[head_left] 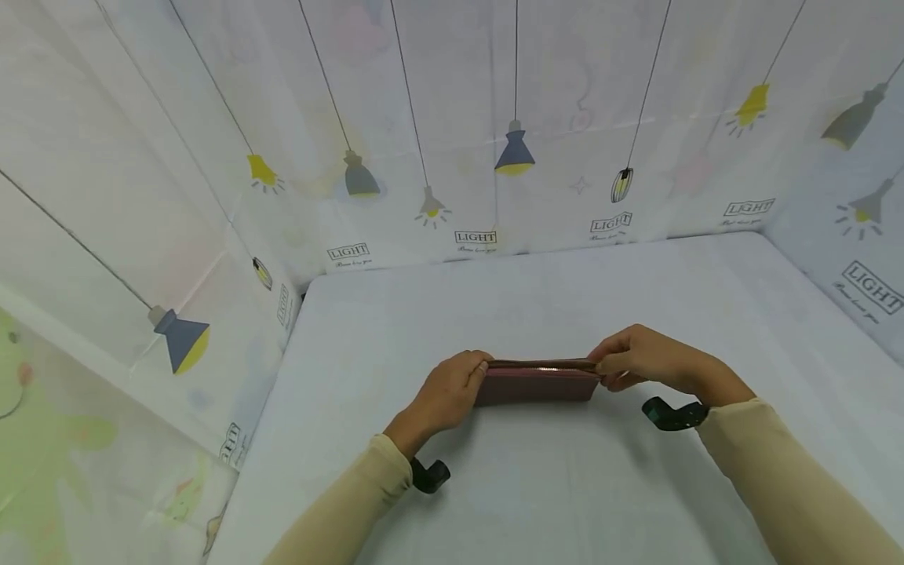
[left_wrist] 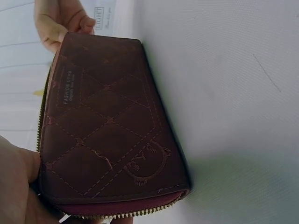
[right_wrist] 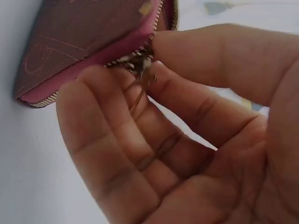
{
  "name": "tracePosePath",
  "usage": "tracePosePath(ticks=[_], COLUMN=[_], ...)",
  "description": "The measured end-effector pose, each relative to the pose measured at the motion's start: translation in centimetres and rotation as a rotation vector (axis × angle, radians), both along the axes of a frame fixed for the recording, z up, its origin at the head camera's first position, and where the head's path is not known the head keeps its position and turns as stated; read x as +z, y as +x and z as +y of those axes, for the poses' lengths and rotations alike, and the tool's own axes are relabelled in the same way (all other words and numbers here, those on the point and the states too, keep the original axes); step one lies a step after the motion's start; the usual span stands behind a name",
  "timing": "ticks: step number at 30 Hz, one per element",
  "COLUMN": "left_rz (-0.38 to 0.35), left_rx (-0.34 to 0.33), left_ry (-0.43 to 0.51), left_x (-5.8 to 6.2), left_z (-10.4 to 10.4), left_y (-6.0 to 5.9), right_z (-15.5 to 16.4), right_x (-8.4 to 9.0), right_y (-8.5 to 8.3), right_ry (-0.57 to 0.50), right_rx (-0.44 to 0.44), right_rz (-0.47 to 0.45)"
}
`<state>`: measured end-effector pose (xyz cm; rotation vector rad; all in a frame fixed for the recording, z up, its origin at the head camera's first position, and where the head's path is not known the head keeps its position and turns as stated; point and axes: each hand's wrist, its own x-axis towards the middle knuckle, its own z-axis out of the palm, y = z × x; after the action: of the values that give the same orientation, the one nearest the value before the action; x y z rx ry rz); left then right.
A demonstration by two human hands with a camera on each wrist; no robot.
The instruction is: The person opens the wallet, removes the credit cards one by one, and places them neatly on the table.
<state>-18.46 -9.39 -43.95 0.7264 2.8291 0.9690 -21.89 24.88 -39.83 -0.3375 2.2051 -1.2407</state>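
A dark reddish-brown zip-around wallet (head_left: 535, 388) stands on its long edge on the white table, with its zipped side up. Quilted stitching, a small "FASHION" print and a stitched round motif cover its face (left_wrist: 107, 107) in the left wrist view. My left hand (head_left: 450, 390) grips the wallet's left end, thumb along the top. At the opposite end, my right hand (head_left: 653, 359) pinches the zipper pull (right_wrist: 145, 77) between thumb and forefinger, other fingers curled beneath. Gold zipper teeth (right_wrist: 160, 16) run along both edges, which are parted near the slider.
White cloth covers the table (head_left: 395, 314), its back edge against a curtain (head_left: 452, 94) printed with hanging lamps. Dark wrist-worn devices (head_left: 674, 413) sit under both forearms, close above the tabletop. A green-patterned cloth (head_left: 56, 439) lies beyond the left edge.
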Motion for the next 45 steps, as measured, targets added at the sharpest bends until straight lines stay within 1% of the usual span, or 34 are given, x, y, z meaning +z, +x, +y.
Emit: tracePosePath(ticks=[2, 4, 8, 13, 16, 20, 24, 29, 33, 36, 38, 40, 41, 43, 45], left_rz=[0.000, -0.009, -0.010, 0.002, -0.001, 0.001, -0.005, -0.018, -0.026, -0.024, -0.009, 0.030, 0.054, 0.119, 0.196], left_rx=[0.005, 0.011, 0.002, -0.001, -0.002, -0.003, -0.004, -0.013, -0.018, -0.015, -0.011, -0.006, -0.005, -0.009, -0.026], left_ry=[0.021, 0.034, 0.037, 0.040, 0.047, 0.047, 0.049, 0.061, 0.067, 0.075, 0.089, 0.102, 0.112, 0.128, 0.140], left_x=[0.2, 0.4, 0.4, 0.5, 0.4, 0.3, 0.2, 0.2, 0.2, 0.0, -0.2, -0.3, -0.3, -0.5, -0.7], left_z=[-0.1, -0.2, -0.2, -0.2, -0.1, -0.1, -0.1, -0.1, 0.0, -0.1, -0.1, -0.1, -0.2, -0.2, -0.2], left_y=[0.0, 0.0, -0.1, -0.2, -0.2, -0.3, -0.4, -0.3, -0.3, -0.2, -0.2, -0.2, -0.1, 0.0, 0.0], right_z=[0.6, 1.1, 1.6, 1.3, 0.9, 0.6, 0.2, -0.3, -0.7, -0.8, -0.9, -1.0, -1.1, -1.4, -1.9], right_x=[0.0, -0.1, -0.8, -2.4, -3.3, -3.9, -4.6, -6.0, -6.6, -6.6, -6.4, -6.0, -5.7, -5.0, -4.4], right_y=[0.1, 0.1, 0.3, 0.4, 0.5, 0.8, 0.8, 0.6, 0.8, 1.0, 1.3, 1.6, 1.8, 2.3, 2.7], right_ry=[-0.054, -0.087, -0.106, -0.025, 0.022, 0.044, 0.089, 0.215, 0.282, 0.321, 0.348, 0.354, 0.346, 0.305, 0.229], right_rx=[-0.004, -0.004, -0.039, -0.100, -0.114, -0.124, -0.103, -0.066, -0.067, -0.073, -0.077, -0.099, -0.123, -0.189, -0.265], right_rz=[-0.013, -0.017, 0.004, 0.052, 0.065, 0.080, 0.129, 0.241, 0.290, 0.325, 0.376, 0.462, 0.508, 0.632, 0.747])
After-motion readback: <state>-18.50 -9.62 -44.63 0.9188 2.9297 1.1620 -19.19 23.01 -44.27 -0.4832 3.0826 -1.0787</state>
